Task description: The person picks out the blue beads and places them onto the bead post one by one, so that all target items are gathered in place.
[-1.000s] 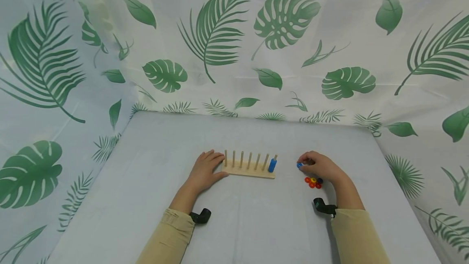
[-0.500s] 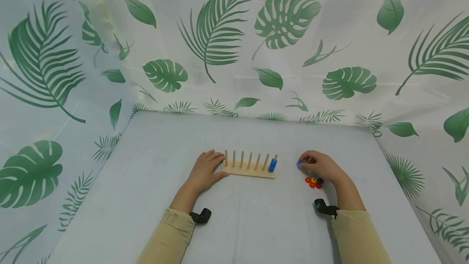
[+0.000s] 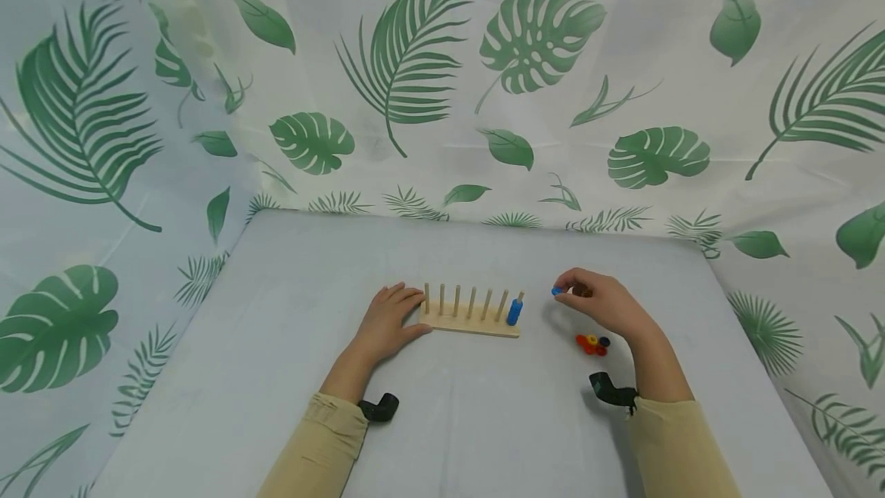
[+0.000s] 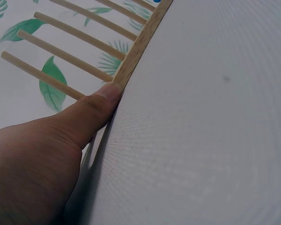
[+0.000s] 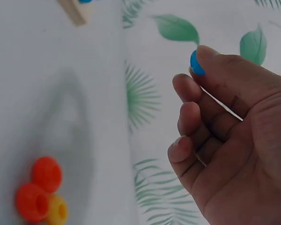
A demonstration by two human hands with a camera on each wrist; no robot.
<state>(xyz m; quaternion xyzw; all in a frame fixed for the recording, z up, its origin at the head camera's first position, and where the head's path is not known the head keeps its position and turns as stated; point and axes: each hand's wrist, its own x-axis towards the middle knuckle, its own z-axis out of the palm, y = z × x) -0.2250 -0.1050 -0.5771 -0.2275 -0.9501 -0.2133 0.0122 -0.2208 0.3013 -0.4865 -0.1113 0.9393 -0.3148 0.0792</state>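
Observation:
A wooden peg board (image 3: 470, 324) with a row of several upright pegs lies on the table. Blue beads (image 3: 515, 313) are stacked on its rightmost peg. My left hand (image 3: 389, 323) holds the board's left end, its thumb (image 4: 96, 101) against the front edge in the left wrist view; the other fingers are hidden there. Right of the board, my right hand (image 3: 603, 304) is raised above the table and pinches a blue bead (image 5: 195, 63) between thumb and index finger. The remaining fingers are loosely curled.
Below my right hand lies a small cluster of loose beads: orange-red ones (image 5: 47, 174), a yellow one (image 3: 592, 340) and a dark one (image 3: 604, 342). A white cloth (image 3: 470, 406) covers the table. Leaf-printed sheeting (image 3: 442, 98) hangs behind it.
My right hand has lifted off the table and shifted slightly left with the blue bead, away from the loose beads. My left hand and the peg board have stayed put.

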